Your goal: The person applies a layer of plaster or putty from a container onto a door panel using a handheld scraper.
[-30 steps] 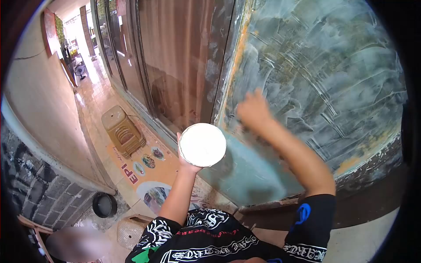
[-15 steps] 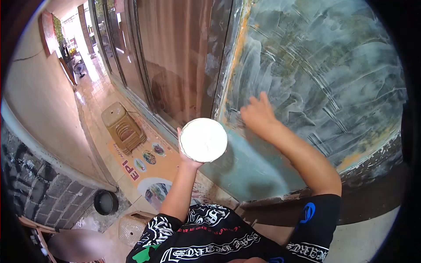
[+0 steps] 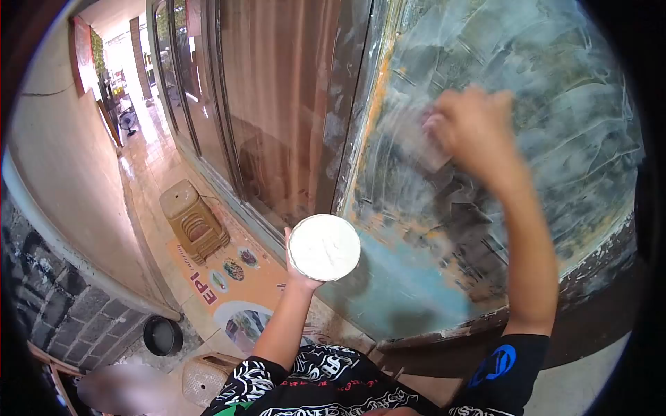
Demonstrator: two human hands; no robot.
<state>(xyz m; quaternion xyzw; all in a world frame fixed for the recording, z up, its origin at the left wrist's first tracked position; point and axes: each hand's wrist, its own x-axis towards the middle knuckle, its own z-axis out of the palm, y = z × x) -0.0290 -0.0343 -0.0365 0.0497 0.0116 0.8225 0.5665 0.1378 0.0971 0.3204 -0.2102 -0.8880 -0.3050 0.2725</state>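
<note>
My left hand (image 3: 300, 276) is closed round a round tub of white putty (image 3: 325, 247), held up from below with its pale filling facing me. My right hand (image 3: 475, 132) is raised against the wall (image 3: 555, 166), which is streaked with grey-white smears over dark green. Its fingers are bent round a flat scraper (image 3: 431, 149), smeared by motion, so its outline is hard to make out. The blade side lies at or close to the wall, left of the hand; contact cannot be told.
A wooden window frame with a curtain (image 3: 277, 104) adjoins the wall. Brown stacked stools (image 3: 196, 225) stand on a printed orange banner (image 3: 208, 277) on the floor. A black basin (image 3: 163, 336) sits by a block wall (image 3: 83, 312). Another stool (image 3: 205, 380) is near me.
My right hand has swept up and to the right across the wall, and the scraper now shows. The tub sits slightly lower in view, still in my left hand.
</note>
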